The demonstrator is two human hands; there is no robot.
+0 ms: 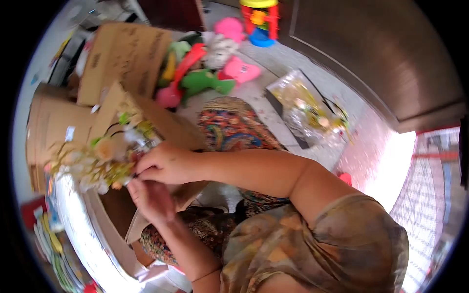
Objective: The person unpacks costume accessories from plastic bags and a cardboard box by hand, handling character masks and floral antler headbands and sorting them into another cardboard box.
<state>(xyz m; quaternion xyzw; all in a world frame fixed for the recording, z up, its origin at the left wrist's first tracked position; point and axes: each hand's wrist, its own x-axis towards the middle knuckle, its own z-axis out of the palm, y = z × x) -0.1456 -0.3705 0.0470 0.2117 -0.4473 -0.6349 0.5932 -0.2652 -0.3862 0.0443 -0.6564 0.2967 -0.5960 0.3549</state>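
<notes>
A bunch of artificial flowers (105, 151), with cream blooms, yellowish sprigs and green leaves, is held at the left over an open cardboard box (117, 207). My right hand (168, 163) is closed, thumb and fingers pinched at the bunch's right side. Just below it, my left hand (152, 200) is closed at the same side, slightly blurred. The fingers of both hands nearly meet there, and they hide the exact gripping point. Some clear shiny wrapping shows among the blooms near my right fingers.
More cardboard boxes (122, 58) stand behind. Plush toys (207, 80) are heaped beside them, near a toy sand wheel (260, 22). Flowers in clear wrapping (312, 110) lie on the floor at right, by a dark cabinet (381, 53). A white rounded surface (85, 229) is at lower left.
</notes>
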